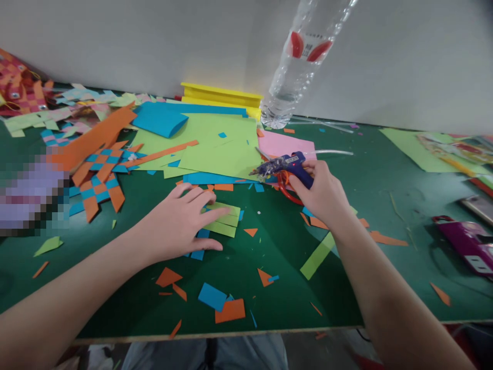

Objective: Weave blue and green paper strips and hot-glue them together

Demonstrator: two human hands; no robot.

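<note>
My left hand (181,221) lies flat with fingers spread on a small woven piece of green and blue paper strips (223,220) on the green table (269,267). My right hand (321,192) is closed round the handle of a blue glue gun (287,164), whose nozzle points left over the green paper sheets (215,144). A clear glue stick juts out of the gun's back to the right. Orange-handled scissors (287,190) lie just under the gun.
A clear water bottle (298,61) stands behind the sheets by a yellow box (221,96). Woven orange-and-blue pieces (100,180) lie at the left. Paper scraps litter the table. A purple tool (464,241) sits at the right. The table's front edge is close.
</note>
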